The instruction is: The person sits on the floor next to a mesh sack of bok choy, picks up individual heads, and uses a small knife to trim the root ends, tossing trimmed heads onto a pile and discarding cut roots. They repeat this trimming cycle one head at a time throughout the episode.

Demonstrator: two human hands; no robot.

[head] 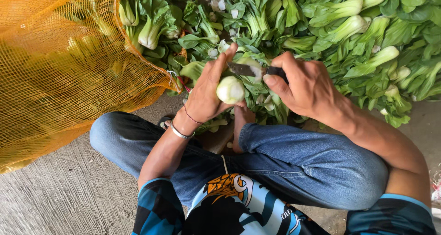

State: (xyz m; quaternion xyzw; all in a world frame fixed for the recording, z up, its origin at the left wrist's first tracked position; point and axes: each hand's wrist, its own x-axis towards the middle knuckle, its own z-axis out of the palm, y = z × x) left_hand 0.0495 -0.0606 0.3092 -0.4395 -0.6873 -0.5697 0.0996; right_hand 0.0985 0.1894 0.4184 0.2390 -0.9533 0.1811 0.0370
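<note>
My left hand (pixel 206 90) grips a bok choy (pixel 231 89) with its pale cut base turned toward me. My right hand (pixel 301 86) holds a small knife (pixel 250 70) with a dark handle, and the blade lies against the stalk just above the base. Both hands meet over the near edge of a big pile of bok choy (pixel 321 28) on the floor. I sit cross-legged in blue jeans, knees under my forearms.
A large orange mesh sack (pixel 59 69) holding more greens lies at the left, its mouth beside the pile. Small white cut stem pieces (pixel 216 3) are scattered among the leaves. The floor (pixel 55 189) is grey concrete.
</note>
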